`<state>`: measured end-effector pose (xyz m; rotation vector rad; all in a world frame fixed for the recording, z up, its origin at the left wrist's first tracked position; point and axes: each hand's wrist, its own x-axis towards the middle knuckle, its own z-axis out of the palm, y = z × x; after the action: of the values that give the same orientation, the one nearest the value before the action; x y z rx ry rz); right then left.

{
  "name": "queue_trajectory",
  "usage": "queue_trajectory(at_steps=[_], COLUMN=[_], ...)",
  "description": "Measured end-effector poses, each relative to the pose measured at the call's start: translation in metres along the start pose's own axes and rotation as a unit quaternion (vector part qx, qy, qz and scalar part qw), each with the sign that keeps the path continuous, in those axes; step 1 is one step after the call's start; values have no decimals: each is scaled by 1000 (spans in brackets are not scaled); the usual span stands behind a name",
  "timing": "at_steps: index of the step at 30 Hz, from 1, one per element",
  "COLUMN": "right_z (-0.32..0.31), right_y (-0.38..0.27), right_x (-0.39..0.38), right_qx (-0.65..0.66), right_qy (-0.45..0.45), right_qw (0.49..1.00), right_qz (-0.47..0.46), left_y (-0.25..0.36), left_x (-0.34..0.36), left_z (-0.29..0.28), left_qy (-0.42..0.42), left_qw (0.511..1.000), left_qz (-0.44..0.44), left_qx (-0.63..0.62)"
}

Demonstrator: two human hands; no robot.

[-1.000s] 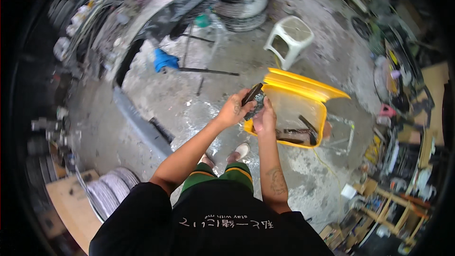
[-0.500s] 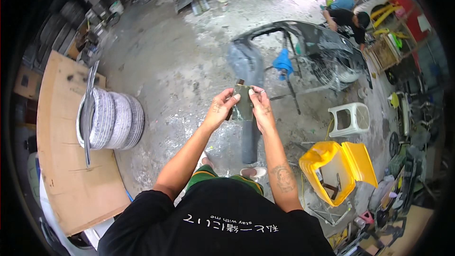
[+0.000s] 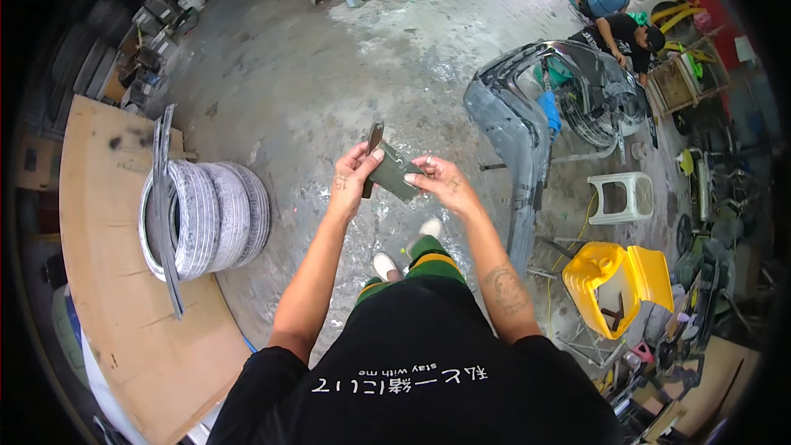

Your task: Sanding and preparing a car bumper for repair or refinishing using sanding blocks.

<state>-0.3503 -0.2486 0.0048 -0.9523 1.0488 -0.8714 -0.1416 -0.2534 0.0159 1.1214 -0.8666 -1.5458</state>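
A dark grey-green sheet that looks like sandpaper [image 3: 395, 175] is stretched between my two hands at the middle of the view. My left hand [image 3: 353, 171] pinches its left edge, thumb on top, and also grips a narrow dark brown block [image 3: 368, 188], which stands on edge against the sheet. My right hand [image 3: 442, 181] has the sheet's right edge between thumb and fingers. Right of my hands is a grey and black car bumper [image 3: 527, 148] with patchy sanded areas, held up off the floor; neither hand touches it.
Whitened tires [image 3: 235, 214] with long dark strips [image 3: 169, 239] against them are at left, by a large brown board [image 3: 107, 255]. At right are a white stool [image 3: 622, 198] and a cut-open yellow jug [image 3: 597, 284]. Two people [image 3: 630, 41] crouch at far right beyond the bumper.
My view and body have turned so the bumper sits farther right, no longer behind my hands. My hands have moved slightly apart, and the sheet and block are now tilted.
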Motion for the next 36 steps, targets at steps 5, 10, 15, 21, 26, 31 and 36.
queue_trajectory(at_steps=[5,10,15,21,26,31,36], right_z=[5,13,-19,-85,-120,-145,-152], right_y=[7,-7,-30,-78,-106,-111,-155], right_x=[59,117,181,228,268,315,355], right_qx=[-99,168,180,228,287,255,292], right_qy=[112,66,46,151,204,255,401], right_qw=[989,983,982,961,935,929,857], right_qz=[-17,13,-42,-29,-39,-80,-135], left_y=[9,19,32,69,76,78,101], left_x=[61,123,194,296,369,440,518], left_z=[-15,5,20,51,82,119,143], left_qy=[61,68,12,-22,-181,-264,-382], left_qw=[998,993,999,991,955,938,901], left_qz=[25,-59,-34,-20,-32,-35,-70], left_qx=[-11,-74,29,130,234,222,192])
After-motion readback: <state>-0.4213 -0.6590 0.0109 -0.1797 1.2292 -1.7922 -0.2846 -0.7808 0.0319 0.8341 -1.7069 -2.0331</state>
